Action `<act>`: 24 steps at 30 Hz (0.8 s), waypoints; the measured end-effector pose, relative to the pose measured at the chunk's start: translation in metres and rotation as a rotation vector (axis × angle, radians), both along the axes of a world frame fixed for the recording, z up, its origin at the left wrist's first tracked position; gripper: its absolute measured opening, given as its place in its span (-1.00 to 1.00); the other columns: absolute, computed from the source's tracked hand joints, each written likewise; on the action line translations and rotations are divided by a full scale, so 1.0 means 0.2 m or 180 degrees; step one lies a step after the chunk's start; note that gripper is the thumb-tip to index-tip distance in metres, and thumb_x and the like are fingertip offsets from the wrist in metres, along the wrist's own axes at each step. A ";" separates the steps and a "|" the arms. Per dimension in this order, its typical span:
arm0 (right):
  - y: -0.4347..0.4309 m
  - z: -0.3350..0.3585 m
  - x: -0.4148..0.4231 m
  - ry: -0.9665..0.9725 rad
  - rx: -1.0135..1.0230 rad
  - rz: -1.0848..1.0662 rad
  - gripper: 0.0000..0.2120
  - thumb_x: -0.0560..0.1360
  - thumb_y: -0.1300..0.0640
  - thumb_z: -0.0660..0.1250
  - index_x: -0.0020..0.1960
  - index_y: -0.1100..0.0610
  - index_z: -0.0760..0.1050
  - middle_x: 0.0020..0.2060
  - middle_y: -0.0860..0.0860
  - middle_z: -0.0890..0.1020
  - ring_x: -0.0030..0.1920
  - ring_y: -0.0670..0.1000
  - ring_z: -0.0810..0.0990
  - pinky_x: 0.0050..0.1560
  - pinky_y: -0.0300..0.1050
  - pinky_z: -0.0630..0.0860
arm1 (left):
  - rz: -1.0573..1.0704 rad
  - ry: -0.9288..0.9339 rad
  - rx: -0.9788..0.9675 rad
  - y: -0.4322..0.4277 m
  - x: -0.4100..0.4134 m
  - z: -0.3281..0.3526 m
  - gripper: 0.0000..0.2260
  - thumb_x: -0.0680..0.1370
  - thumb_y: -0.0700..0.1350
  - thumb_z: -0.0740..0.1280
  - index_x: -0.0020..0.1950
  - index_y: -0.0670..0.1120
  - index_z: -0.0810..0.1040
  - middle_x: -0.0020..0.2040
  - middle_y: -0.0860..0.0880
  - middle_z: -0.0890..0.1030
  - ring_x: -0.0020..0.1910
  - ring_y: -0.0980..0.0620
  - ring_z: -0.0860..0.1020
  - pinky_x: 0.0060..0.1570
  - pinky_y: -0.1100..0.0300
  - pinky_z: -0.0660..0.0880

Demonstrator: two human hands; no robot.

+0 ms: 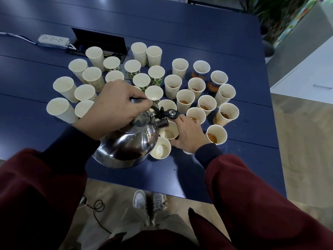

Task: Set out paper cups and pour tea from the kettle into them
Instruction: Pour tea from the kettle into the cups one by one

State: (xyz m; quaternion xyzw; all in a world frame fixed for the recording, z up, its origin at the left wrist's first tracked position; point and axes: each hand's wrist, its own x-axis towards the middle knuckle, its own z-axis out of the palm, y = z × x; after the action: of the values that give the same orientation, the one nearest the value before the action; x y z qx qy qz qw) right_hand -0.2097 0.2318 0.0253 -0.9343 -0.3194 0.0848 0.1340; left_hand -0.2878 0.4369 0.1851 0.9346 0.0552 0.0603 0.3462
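Blue table (216, 29), white power strip (53, 40) at far left back. Empty paper cups (63, 86) crowd the left and middle, upright. Left grip (115, 107) is clamped round the top handle of the steel kettle (129, 145). The kettle is tilted to the right near the table's front edge, its spout (162, 123) over the near cup (168, 134). Right grip (189, 134) holds that cup between thumb and fingers. Cups with tea (213, 137) cluster at right, upright.
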 end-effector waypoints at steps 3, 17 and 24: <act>-0.01 -0.01 0.00 0.0049 0.0026 0.0025 -0.35 0.43 -0.21 0.44 0.40 0.04 0.36 0.17 0.03 0.51 0.20 0.12 0.49 0.13 0.15 0.38 | -0.0019 -0.0044 0.0080 -0.02 0.01 0.00 -0.84 0.53 -0.06 0.42 -0.13 -0.12 0.73 -0.27 -0.08 0.68 -0.18 -0.06 0.61 -0.11 0.01 0.52; -0.02 -0.02 0.01 0.0009 0.0151 -0.0045 -0.33 0.39 -0.21 0.47 0.36 0.08 0.38 0.15 0.05 0.50 0.17 0.14 0.50 0.08 0.12 0.36 | -0.0042 -0.0003 0.0341 -0.06 0.05 0.03 -0.66 0.42 0.07 0.30 -0.16 -0.17 0.70 -0.27 -0.20 0.63 -0.17 -0.15 0.57 -0.11 -0.02 0.49; -0.02 -0.01 0.00 0.0146 0.0272 -0.0094 -0.39 0.38 -0.21 0.50 0.27 0.08 0.41 0.17 0.05 0.54 0.17 0.10 0.51 0.15 0.14 0.42 | 0.0003 0.0036 0.0369 -0.04 0.04 0.04 -0.64 0.41 0.08 0.28 -0.18 -0.19 0.69 -0.28 -0.19 0.63 -0.19 -0.15 0.57 -0.13 -0.07 0.48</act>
State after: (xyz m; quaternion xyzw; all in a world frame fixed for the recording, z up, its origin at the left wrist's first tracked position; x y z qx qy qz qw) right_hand -0.2088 0.2280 0.0236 -0.9301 -0.3057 0.0905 0.1823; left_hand -0.2802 0.4280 0.1928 0.9534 0.0539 0.0582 0.2911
